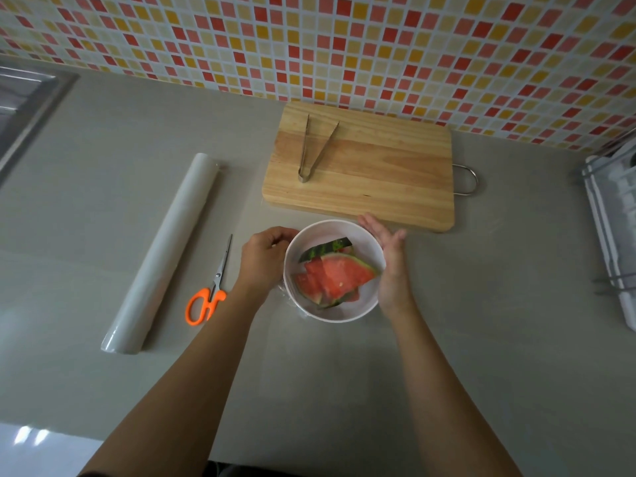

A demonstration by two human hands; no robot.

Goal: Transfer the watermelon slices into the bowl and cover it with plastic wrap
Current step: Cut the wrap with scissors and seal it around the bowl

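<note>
A white bowl (344, 315) stands on the grey counter in front of the wooden cutting board (378, 173). Several watermelon slices (339, 275) lie inside it, red flesh up and green rind at the edges. A thin clear plastic wrap (292, 306) lies over the bowl and bunches at its lower left side. My left hand (263, 256) is curled around the bowl's left wall. My right hand (390, 263) is flat with straight fingers, pressed against the bowl's right wall.
Metal tongs (311, 149) lie on the cutting board. A roll of plastic wrap (165, 249) and orange-handled scissors (210, 294) lie to the left. A steel sink (24, 98) is at the far left and a white dish rack (616, 228) at the right edge. A tiled wall runs behind.
</note>
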